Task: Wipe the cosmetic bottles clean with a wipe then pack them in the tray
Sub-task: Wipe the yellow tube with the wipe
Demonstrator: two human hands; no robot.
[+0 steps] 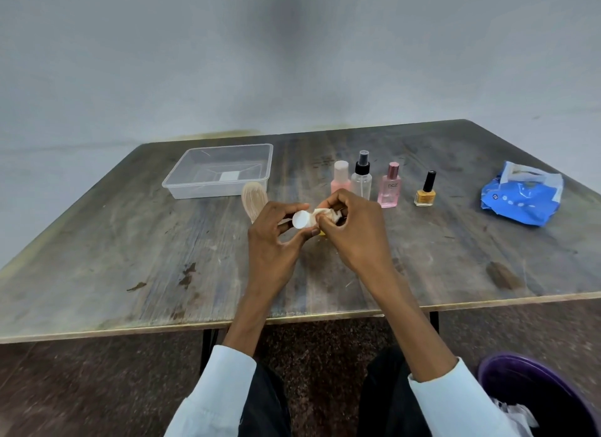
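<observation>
My left hand (276, 238) grips a small bottle by its round white cap (300, 219), held above the table's middle. My right hand (353, 231) pinches a crumpled white wipe (325, 213) wrapped around the bottle's body, which is mostly hidden; a bit of yellow shows beneath. A clear plastic tray (182, 183) with nothing in it stands at the back left. Behind my hands stand a pink bottle (340, 176), a clear spray bottle (362, 176), a pink perfume bottle (389, 187) and a yellow nail polish bottle (425, 191).
A beige tube (253, 197) lies just in front of the tray. A blue wipes pack (520, 197) sits at the right of the worn wooden table (130, 257). A purple bin (536, 394) stands on the floor at the lower right.
</observation>
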